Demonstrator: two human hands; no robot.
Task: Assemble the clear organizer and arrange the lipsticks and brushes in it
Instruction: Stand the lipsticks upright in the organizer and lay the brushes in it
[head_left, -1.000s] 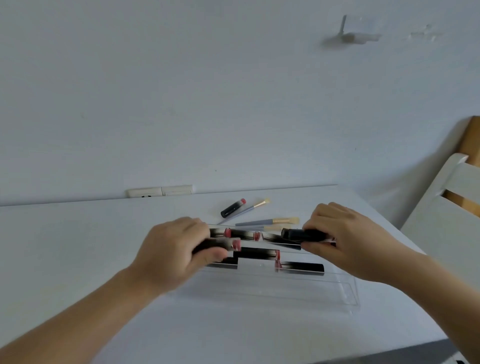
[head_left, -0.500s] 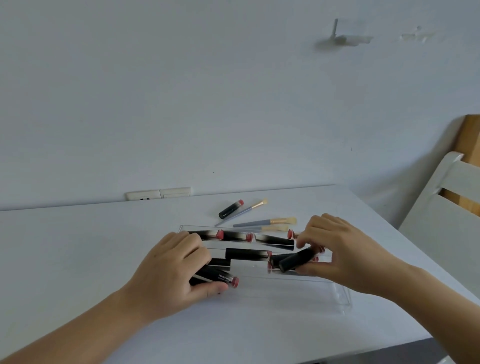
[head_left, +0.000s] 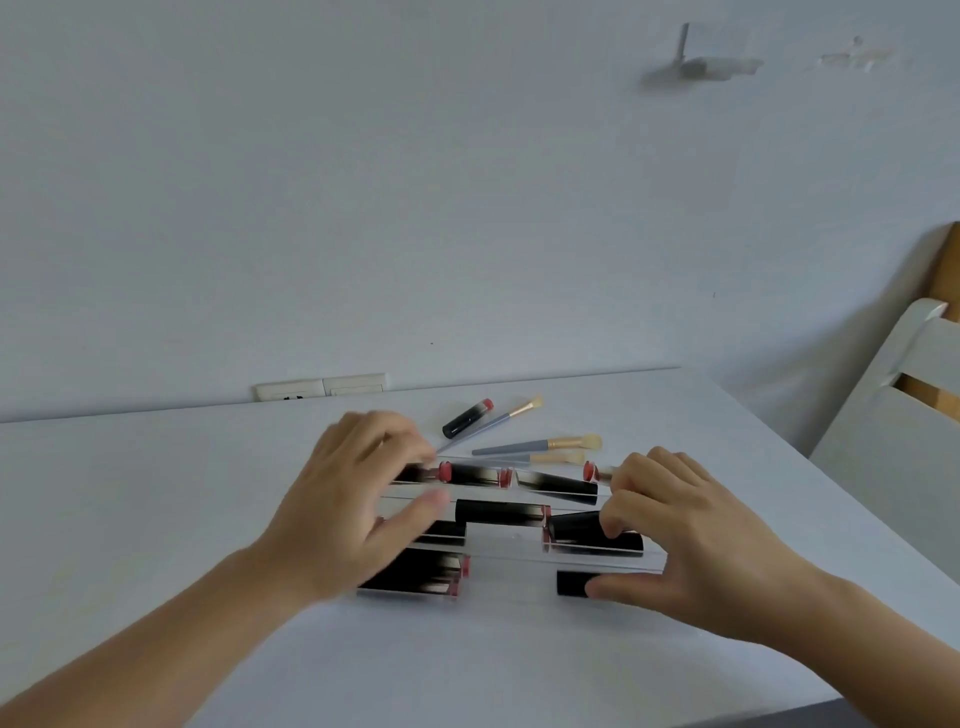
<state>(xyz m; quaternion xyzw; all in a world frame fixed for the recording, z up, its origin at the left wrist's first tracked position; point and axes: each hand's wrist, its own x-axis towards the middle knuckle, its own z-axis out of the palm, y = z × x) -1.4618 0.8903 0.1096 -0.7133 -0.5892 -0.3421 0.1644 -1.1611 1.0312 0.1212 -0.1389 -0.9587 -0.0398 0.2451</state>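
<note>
Clear plastic makes the organizer (head_left: 519, 558) hard to read; it lies on the white tabletop (head_left: 130, 493) toward its far right corner, with black lipsticks lying lengthwise in its rows. The left hand (head_left: 353, 512) is spread and blurred, and grips nothing that can be seen. The right hand (head_left: 680, 540) is curled loosely, its fingertips (head_left: 613, 530) on a lipstick (head_left: 576, 525) in the middle row and its thumb against another (head_left: 571, 582) in the near row; a firm grip on either cannot be confirmed. One loose lipstick (head_left: 466, 418) and three brushes (head_left: 540, 445) lie beyond the organizer, toward the far edge. Judged step: settling lipsticks into the rows. Seat each tube flat and parallel to the dividers, caps facing one way. Steady the organizer with one hand, since light plastic will likely slide. Reserve a row for the brushes.
</note>
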